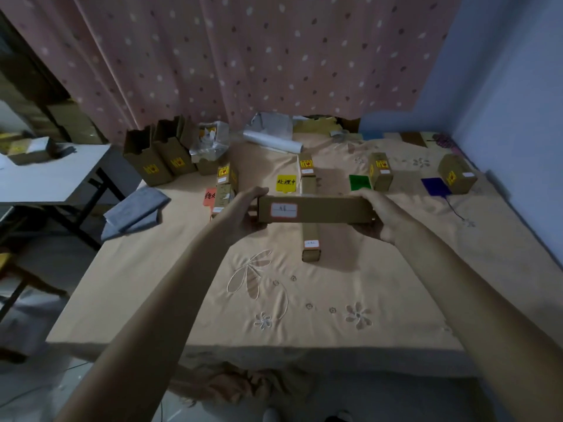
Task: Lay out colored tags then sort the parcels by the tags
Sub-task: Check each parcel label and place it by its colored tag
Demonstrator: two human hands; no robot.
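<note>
I hold a long brown parcel level above the bed, my left hand on its left end and my right hand on its right end. It bears a white label with a red border. Four tags lie in a row beyond it: a red tag, a yellow tag, a green tag and a blue tag. Small parcels stand by the red tag. Another long parcel lies below the yellow tag. One parcel stands by green, one by blue.
The bed has a tan embroidered sheet. Open cardboard boxes and a plastic bag stand at its far left, a white roll at the back. A grey cloth hangs off the left edge beside a white folding table.
</note>
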